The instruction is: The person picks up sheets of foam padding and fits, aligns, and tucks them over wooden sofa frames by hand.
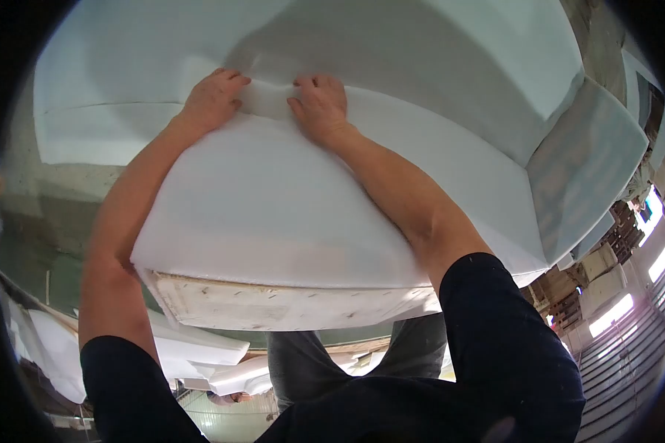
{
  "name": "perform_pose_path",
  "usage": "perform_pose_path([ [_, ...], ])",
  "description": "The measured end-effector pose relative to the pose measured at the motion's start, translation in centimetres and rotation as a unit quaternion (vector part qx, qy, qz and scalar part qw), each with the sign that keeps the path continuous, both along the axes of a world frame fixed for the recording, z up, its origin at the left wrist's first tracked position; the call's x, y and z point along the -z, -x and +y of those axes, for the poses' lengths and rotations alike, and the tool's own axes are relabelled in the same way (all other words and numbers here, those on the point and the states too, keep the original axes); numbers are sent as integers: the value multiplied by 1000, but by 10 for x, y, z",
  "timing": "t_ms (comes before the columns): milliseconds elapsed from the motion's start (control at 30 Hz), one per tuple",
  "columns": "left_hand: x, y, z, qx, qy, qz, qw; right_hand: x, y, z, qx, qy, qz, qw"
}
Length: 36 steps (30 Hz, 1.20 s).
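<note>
A white foam-like sheet [288, 199] covers the seat of a large piece with a wooden front board [288, 301]. Both my hands rest at the back of the seat, where it meets the pale upright back panel [391, 66]. My left hand [216, 100] touches the sheet with its fingers bent toward the seam. A short gap to the right, my right hand [320, 107] lies on the sheet, fingers curled and thumb apart. Neither hand visibly grips an object; some fingertips are hidden in the fold.
A pale side panel [587, 162] stands at the right end of the piece. White sheets [192, 347] lie below on the left. Stacked furniture parts [602, 262] and a ribbed wall [628, 354] are at the far right. My legs are below the front board.
</note>
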<state>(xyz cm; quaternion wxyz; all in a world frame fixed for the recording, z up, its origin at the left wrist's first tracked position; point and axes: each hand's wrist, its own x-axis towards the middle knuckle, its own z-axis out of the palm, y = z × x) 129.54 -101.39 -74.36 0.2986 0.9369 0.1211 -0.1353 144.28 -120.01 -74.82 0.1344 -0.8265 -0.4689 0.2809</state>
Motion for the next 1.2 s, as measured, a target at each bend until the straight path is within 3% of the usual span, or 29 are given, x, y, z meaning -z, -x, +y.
perform_pose_path([
  [100,-16,-19,-4,-119,97,213,965,2,-8,0,-26,69,50,996],
  [200,-6,-17,-4,-8,100,249,963,6,-18,11,-61,191,153,968],
  [300,-3,-21,-5,115,71,292,947,-3,-2,-4,-82,234,241,938],
  [400,-3,-24,-10,223,11,202,954,-3,7,-11,-10,205,233,951],
  [500,-9,-24,-12,202,70,209,954,-6,5,-21,-2,94,227,969],
  [700,-2,-30,-17,88,176,295,935,4,3,-14,-31,192,320,927],
  [800,3,-36,-22,104,178,318,925,13,8,-11,-29,229,297,927],
  [900,2,-31,-41,86,68,333,937,12,17,-14,-29,235,275,932],
  [1000,3,-29,-48,33,52,329,942,13,18,-11,-52,230,249,940],
  [1200,5,-42,-55,227,-73,407,882,3,7,10,-61,288,269,917],
])
